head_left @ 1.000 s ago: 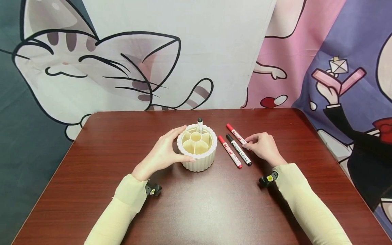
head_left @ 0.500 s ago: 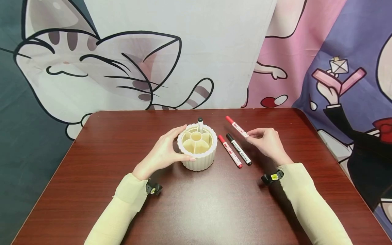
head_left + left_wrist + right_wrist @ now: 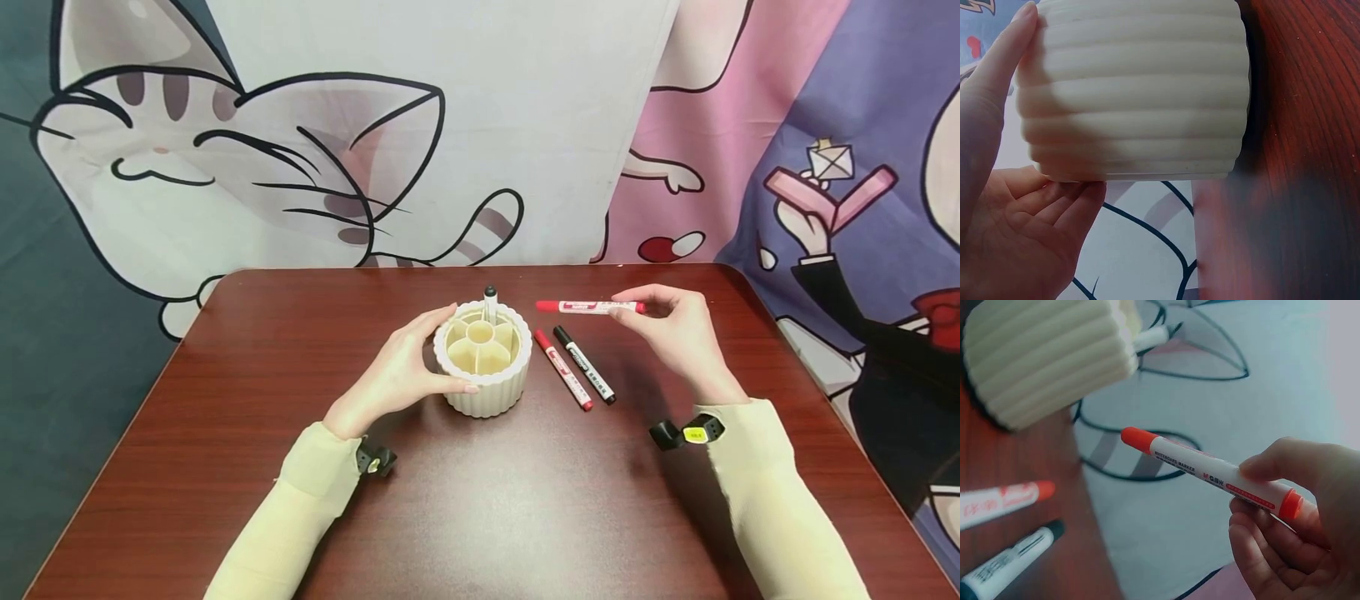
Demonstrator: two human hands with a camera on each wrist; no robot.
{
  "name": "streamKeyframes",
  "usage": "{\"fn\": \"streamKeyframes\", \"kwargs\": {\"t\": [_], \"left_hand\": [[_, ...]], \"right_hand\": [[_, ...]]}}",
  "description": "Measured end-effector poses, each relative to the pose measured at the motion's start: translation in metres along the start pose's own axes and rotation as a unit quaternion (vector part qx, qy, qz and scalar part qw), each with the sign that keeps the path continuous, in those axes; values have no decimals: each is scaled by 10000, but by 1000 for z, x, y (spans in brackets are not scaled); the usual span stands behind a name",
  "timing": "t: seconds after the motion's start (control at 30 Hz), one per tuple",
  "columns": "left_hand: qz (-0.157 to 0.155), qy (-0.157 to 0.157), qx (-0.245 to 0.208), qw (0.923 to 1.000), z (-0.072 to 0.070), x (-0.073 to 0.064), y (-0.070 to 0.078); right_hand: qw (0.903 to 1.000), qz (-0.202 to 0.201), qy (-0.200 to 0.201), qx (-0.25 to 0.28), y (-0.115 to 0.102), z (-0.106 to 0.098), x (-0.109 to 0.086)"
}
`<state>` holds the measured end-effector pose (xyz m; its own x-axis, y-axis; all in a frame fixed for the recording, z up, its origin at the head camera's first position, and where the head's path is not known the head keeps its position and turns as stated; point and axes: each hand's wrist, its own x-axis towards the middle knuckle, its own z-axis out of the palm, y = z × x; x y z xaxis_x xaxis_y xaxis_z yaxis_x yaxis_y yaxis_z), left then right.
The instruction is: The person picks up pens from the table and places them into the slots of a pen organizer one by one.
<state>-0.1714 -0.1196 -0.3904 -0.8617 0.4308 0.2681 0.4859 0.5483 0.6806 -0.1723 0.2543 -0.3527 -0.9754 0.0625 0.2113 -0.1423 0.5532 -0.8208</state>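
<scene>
A cream, ribbed pen holder (image 3: 487, 396) with several compartments stands on the table. My left hand (image 3: 405, 367) grips it from the left, thumb at the front and fingers round the back. One black-capped marker (image 3: 491, 305) stands upright in a rear compartment. Between thumb and fingers, my right hand (image 3: 675, 329) pinches a red whiteboard marker (image 3: 1197, 465) near its tail end, raised off the table with its cap pointing left toward the holder. Lying side by side right of the holder are another red marker (image 3: 562, 370) and a black marker (image 3: 585, 365).
The dark red wooden table (image 3: 480, 500) ends at a far edge just behind the holder. Behind it hangs a cartoon-printed cloth (image 3: 525, 125). Each wrist wears a small black camera, such as the right one (image 3: 686, 433).
My right hand has lifted the red marker from beside the black one, moving it up and away, and turned it from slanted to nearly level. The left hand and holder stay put.
</scene>
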Motion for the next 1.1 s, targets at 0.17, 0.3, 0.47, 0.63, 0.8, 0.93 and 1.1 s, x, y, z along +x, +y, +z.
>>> {"fn": "streamKeyframes", "kwargs": {"t": [0.17, 0.3, 0.47, 0.63, 0.8, 0.93, 1.1], "left_hand": [[20, 17, 12, 10000, 0, 0, 0], [31, 30, -4, 10000, -1, 0, 0], [54, 43, -21, 10000, -2, 0, 0], [80, 58, 27, 9999, -2, -1, -1], [59, 40, 29, 10000, -1, -1, -1], [16, -4, 0, 10000, 0, -1, -1], [9, -17, -1, 10000, 1, -1, -1]], "right_hand": [[9983, -185, 266, 481, -19, -6, -1], [9908, -477, 422, 1196, -37, -11, -3], [9712, -897, 399, 2172, -56, -16, -4], [9638, -1127, 305, 2397, -69, -15, -5], [9708, -1308, 160, 2005, -80, -9, -7], [9785, -1374, -19, 1540, -82, 0, -7], [9816, -1503, -281, 1142, -83, 12, -6]]}}
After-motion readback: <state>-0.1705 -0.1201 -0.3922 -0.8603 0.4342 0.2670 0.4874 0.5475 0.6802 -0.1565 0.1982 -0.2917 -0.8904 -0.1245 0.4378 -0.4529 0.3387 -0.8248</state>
